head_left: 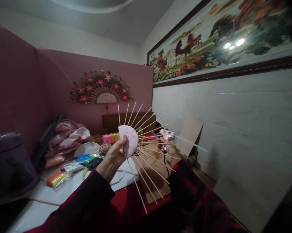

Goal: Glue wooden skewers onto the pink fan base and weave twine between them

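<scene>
The left hand [114, 155] pinches the spotted half-disc [131, 142], its sticks [142, 118] splayed above the tabletop [31, 213]; behind them, the right hand [170, 150] grips what looks like a glue gun [169, 137]. Gluing seems underway; next calls for steady aim.

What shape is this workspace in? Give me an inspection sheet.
Surface: white top, brown board.
Work pieces: dotted half-disc, thin sticks fanning from it.
Clutter: coloured packets, twine ball and pink cloth, left of the board.
Grips: left grip holds the half-disc; right grip, behind some sticks, holds a patterned tool, possibly a glue gun.
Cables: apparent dark cord below right grip; ends unclear.
Surroundings: flower-trimmed fan against pink panel; framed horse picture on wall.
</scene>
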### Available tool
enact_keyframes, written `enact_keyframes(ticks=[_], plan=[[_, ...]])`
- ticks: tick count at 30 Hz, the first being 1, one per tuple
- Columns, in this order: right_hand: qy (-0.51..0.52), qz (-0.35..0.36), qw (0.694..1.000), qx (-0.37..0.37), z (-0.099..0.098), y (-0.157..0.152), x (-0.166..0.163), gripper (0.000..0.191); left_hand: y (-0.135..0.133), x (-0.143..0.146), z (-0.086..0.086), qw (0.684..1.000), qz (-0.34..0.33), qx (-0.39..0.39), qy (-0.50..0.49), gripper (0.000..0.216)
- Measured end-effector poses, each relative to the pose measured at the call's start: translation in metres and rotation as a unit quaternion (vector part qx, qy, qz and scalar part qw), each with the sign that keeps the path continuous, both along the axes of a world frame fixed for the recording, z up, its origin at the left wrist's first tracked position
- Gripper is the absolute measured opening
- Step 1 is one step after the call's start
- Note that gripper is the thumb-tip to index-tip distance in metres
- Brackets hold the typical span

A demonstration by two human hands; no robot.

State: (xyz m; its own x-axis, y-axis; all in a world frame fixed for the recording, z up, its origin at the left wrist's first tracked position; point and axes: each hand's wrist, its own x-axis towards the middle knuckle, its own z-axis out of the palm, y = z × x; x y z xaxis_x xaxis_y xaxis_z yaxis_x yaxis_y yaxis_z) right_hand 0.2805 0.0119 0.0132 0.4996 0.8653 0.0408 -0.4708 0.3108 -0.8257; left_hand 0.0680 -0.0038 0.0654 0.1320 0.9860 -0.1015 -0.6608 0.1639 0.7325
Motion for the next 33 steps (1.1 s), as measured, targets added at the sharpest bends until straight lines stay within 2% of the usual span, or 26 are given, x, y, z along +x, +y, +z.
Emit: enact_keyframes(ticks=[3,7,11,14,16,17,18,19,20,21,22,23,25,28,30,33], plan=[[0.026,-0.088,0.996,0.004,-0.001,-0.013,0.032,0.016,0.014,0.008,0.003,0.995,0.032,0.042,0.090,0.014],[0.048,-0.150,0.987,0.002,-0.001,-0.040,0.061,0.017,0.026,0.017,0.018,0.989,0.043,0.061,0.125,0.022],[0.026,-0.179,0.983,0.016,0.006,-0.063,0.060,0.024,0.019,0.010,0.054,0.979,0.051,0.099,0.173,0.018],[-0.026,-0.135,0.988,0.072,0.020,-0.079,0.041,0.031,0.000,-0.005,0.088,0.945,0.057,0.228,0.228,0.022],[-0.045,-0.082,0.989,0.110,0.030,-0.092,0.021,0.032,-0.015,-0.018,0.105,0.895,0.099,0.325,0.288,0.026],[-0.051,-0.055,0.990,0.119,0.033,-0.100,0.010,0.032,-0.022,-0.024,0.109,0.857,0.130,0.355,0.350,0.025],[-0.057,-0.038,0.989,0.132,0.036,-0.108,-0.002,0.031,-0.028,-0.031,0.110,0.794,0.193,0.390,0.424,0.023],[-0.062,-0.042,0.987,0.145,0.036,-0.116,-0.013,0.028,-0.032,-0.036,0.107,0.714,0.244,0.417,0.506,0.022],[-0.067,-0.053,0.985,0.151,0.035,-0.124,-0.024,0.026,-0.035,-0.042,0.100,0.634,0.289,0.427,0.576,0.022],[-0.068,-0.069,0.983,0.157,0.032,-0.131,-0.035,0.025,-0.036,-0.046,0.090,0.566,0.323,0.421,0.631,0.020],[-0.077,-0.056,0.983,0.160,0.027,-0.137,-0.044,0.025,-0.036,-0.051,0.078,0.512,0.337,0.416,0.672,0.019],[-0.088,-0.008,0.985,0.145,0.022,-0.141,-0.052,0.026,-0.034,-0.055,0.065,0.470,0.344,0.422,0.695,0.018],[-0.113,0.096,0.983,0.108,0.011,-0.146,-0.065,0.030,-0.029,-0.063,0.035,0.422,0.337,0.448,0.713,0.019],[-0.168,0.223,0.959,0.053,0.002,-0.145,-0.079,0.036,-0.020,-0.072,0.000,0.383,0.369,0.484,0.695,0.018],[-0.204,0.267,0.942,0.026,0.004,-0.144,-0.086,0.040,-0.017,-0.077,-0.014,0.366,0.385,0.510,0.677,0.015],[-0.242,0.292,0.925,-0.006,0.013,-0.146,-0.099,0.048,-0.019,-0.081,-0.020,0.335,0.395,0.538,0.665,0.017]])
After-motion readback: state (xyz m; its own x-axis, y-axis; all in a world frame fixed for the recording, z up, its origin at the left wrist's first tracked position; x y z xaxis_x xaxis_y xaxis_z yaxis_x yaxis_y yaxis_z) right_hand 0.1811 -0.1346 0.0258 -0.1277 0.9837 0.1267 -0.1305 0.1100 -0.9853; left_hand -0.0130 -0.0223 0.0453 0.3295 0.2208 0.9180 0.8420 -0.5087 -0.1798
